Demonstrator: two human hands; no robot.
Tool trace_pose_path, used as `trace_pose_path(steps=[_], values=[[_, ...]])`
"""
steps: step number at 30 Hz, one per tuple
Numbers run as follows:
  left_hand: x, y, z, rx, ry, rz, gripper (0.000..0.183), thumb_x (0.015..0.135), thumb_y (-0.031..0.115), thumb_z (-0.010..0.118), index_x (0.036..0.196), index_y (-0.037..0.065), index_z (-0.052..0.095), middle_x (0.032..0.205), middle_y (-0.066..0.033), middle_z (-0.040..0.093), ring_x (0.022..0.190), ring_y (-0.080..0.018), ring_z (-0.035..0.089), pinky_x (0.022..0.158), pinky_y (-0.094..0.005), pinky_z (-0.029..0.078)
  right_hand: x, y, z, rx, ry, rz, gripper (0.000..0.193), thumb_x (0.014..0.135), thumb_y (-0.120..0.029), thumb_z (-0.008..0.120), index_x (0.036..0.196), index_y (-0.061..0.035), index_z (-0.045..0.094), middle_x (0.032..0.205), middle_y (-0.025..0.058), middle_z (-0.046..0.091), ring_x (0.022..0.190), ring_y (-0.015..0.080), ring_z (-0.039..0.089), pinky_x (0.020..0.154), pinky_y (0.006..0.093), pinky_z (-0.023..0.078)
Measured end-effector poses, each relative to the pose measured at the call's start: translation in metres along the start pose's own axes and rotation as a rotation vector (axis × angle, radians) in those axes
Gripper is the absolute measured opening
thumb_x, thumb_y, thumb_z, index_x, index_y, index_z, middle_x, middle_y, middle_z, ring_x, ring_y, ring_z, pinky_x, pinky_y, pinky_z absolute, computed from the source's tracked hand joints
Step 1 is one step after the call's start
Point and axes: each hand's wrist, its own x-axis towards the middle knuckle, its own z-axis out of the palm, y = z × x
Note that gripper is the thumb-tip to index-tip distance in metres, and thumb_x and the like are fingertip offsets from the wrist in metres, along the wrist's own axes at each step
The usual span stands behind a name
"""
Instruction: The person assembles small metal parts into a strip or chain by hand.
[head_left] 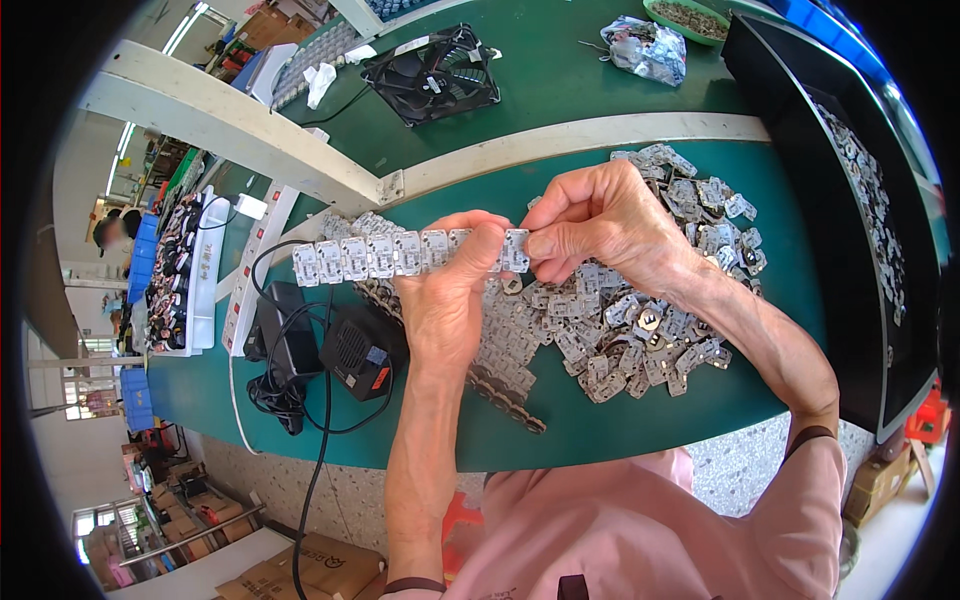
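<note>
1. The left hand [450, 290] holds a long row of small silver plates [355, 258] up above the green table [620, 435]. Its thumb lies over the row, right of the middle, and its other fingers go behind, so they are closed on it.
2. The right hand [605, 225] is at the row's right end. Its thumb and pointing finger are close together, pinching the edge of the last plate [515, 251]. I can't quite tell if that plate is joined to the row, because the left thumb hides part of it.
3. The row's long way runs left to right. Its right end sits a bit farther away than its left end. Most of the row sticks out left of the left hand.
4. A messy pile of plates [640, 335] lies on the table, near and under the right hand.
5. A black boxy thing [362, 352] sits left of the left wrist.
</note>
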Motion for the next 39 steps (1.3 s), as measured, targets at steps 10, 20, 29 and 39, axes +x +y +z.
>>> trace_pose_path(steps=[10, 20, 29, 39], values=[[-0.001, -0.003, 0.004, 0.024, 0.003, 0.029, 0.022, 0.083, 0.019, 0.067, 0.093, 0.001, 0.061, 0.088, -0.007, 0.062, 0.074, -0.0141, 0.06, 0.062, -0.0264, 0.049, 0.0, 0.007, 0.0, 0.026, 0.025, -0.006, 0.012, 0.078, -0.006, 0.07, 0.085, 0.0028, 0.065, 0.074, 0.0113, 0.066, 0.064, 0.0156, 0.066, 0.059, 0.0255, 0.057], [0.002, 0.007, 0.003, -0.049, 0.021, 0.023, 0.017, 0.084, 0.012, 0.064, 0.092, -0.003, 0.062, 0.087, -0.0118, 0.064, 0.076, -0.0192, 0.064, 0.064, -0.0329, 0.056, 0.004, 0.001, -0.006, -0.038, 0.013, -0.029, 0.015, 0.081, -0.01, 0.067, 0.087, 0.0026, 0.062, 0.075, 0.0095, 0.065, 0.063, 0.0146, 0.065, 0.06, 0.0248, 0.056], [0.001, -0.001, 0.002, -0.11, 0.035, -0.024, 0.013, 0.083, 0.008, 0.063, 0.092, -0.002, 0.062, 0.086, -0.011, 0.064, 0.075, -0.0191, 0.063, 0.062, -0.032, 0.055, 0.006, 0.008, -0.006, 0.113, -0.027, 0.032, 0.012, 0.081, -0.009, 0.065, 0.087, 0.0019, 0.062, 0.074, 0.0092, 0.064, 0.063, 0.016, 0.064, 0.058, 0.0261, 0.055], [0.001, -0.003, -0.002, -0.355, -0.055, -0.218, 0.019, 0.087, 0.014, 0.06, 0.099, 0.0, 0.058, 0.09, -0.0072, 0.062, 0.081, -0.0158, 0.061, 0.069, -0.0288, 0.052, 0.005, 0.009, -0.005, 0.308, -0.085, 0.086, 0.01, 0.08, -0.007, 0.066, 0.085, 0.0008, 0.062, 0.074, 0.009, 0.064, 0.063, 0.0171, 0.065, 0.058, 0.028, 0.056]])
